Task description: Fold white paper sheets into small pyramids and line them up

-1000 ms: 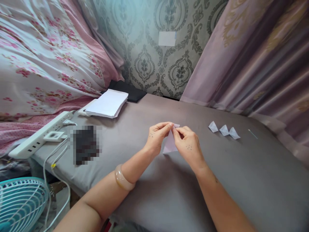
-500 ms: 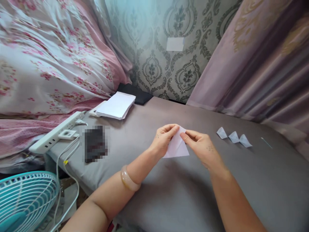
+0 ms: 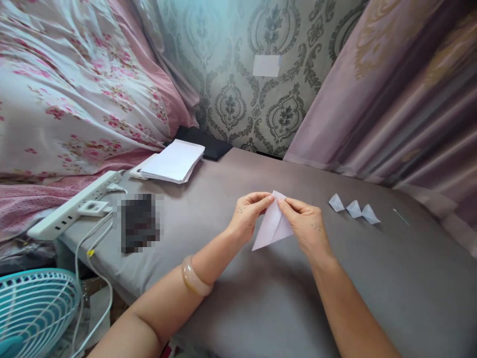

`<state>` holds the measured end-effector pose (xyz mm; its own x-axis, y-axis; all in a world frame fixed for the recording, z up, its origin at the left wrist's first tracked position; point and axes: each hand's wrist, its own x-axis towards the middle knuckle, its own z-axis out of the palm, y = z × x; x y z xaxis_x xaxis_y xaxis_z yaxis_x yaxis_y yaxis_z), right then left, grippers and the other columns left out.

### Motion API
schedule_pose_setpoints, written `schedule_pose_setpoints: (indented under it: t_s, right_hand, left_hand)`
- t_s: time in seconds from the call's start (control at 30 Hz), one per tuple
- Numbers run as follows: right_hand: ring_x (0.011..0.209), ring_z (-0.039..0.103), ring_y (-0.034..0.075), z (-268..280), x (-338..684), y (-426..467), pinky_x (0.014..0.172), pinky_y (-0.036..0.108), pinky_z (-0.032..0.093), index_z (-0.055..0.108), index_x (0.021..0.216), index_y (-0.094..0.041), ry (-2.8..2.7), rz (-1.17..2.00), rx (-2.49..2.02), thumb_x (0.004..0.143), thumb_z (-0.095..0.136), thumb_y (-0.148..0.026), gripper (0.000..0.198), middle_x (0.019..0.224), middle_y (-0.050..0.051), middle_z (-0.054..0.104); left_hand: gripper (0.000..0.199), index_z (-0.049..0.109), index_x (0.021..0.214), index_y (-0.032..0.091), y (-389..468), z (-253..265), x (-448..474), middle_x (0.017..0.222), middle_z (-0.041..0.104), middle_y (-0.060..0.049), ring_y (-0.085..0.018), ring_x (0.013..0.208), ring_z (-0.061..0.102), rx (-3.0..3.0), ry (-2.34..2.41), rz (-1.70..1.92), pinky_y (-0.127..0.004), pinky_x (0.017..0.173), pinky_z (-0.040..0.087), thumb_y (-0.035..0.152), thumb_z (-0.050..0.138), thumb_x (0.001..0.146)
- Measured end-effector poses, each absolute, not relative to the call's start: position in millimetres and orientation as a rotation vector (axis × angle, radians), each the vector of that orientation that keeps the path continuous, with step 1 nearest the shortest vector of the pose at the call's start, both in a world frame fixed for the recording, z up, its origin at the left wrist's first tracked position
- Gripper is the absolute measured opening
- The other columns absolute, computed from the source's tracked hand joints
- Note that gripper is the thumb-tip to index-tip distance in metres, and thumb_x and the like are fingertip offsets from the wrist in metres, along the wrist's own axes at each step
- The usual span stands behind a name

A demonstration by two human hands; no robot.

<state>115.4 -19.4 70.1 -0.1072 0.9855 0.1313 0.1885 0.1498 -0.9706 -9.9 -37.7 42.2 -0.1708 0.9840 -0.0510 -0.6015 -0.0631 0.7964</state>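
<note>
Paper [image 3: 273, 226] tilts since half a second ago: lower edge, nearly level then, now slants down to a corner at lower left. Right thumb sits closer to the top edge and to the left thumb. View swings slightly too.

Left hand [image 3: 246, 216]: mostly closed, pinching paper at upper left, thumb in front, fingers curled behind; bangle [image 3: 192, 279] on that forearm. Right hand [image 3: 307, 223]: also pinching, thumb near the top, fingers partly hidden. Paper hangs between both hands, held above the grey surface [image 3: 238, 174], narrow end up, fold line running down it. Hands cover parts of both its sides.

Clock from paper, 12 = far side. Left to right: fan [image 3: 37, 308] at 8, beside the surface. Floral cloth [image 3: 85, 99] at 10. Power strip [image 3: 76, 204] at 9, plugged adapter [image 3: 93, 209] on it, white cable [image 3: 110, 291] dropping past the edge. Pixelated dark thing [image 3: 139, 223] at 9, identity unclear. Stack of white sheets [image 3: 173, 161] at 10, black flat item [image 3: 210, 144] partly behind it, near 11. White card [image 3: 266, 65] at 12, on the patterned wall [image 3: 231, 104]. Curtain [image 3: 372, 109] near 2. Three folded paper pieces [image 3: 354, 209] at 3, in a row, well apart from right hand. Thin stick [image 3: 401, 217] at 3, farther out.
</note>
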Motion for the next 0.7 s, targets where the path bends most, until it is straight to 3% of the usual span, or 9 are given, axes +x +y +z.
schedule_pose_setpoints:
  t_s: [0.2, 0.7]
  right_hand:
    - [0.079, 0.066, 0.019, 67.6, 113.2, -20.5, 0.068, 0.030, 0.052, 0.077, 0.098, -0.021, -1.462, 1.081, -1.143, 0.072, 0.071, -0.038, 0.032, 0.095, 0.006, 0.075]
    - [0.072, 0.058, 0.012, 62.9, 108.0, -24.4, 0.063, 0.026, 0.047, 0.075, 0.101, -0.020, -1.570, 0.964, -1.039, 0.077, 0.068, -0.033, 0.028, 0.088, 0.003, 0.067]
  left_hand:
    - [0.027, 0.073, 0.077, 0.014, -39.3, 43.5, -10.5, 0.075, 0.067, -0.003, -0.010, 0.066, 0.055, 0.647, 0.853, 1.573, -0.025, 0.065, 0.041, 0.035, 0.083, 0.062]
    - [0.026, 0.069, 0.071, 0.013, -40.3, 48.6, -12.0, 0.063, 0.062, 0.000, -0.009, 0.056, 0.052, 0.574, 0.887, 1.579, -0.024, 0.056, 0.037, 0.033, 0.082, 0.059]
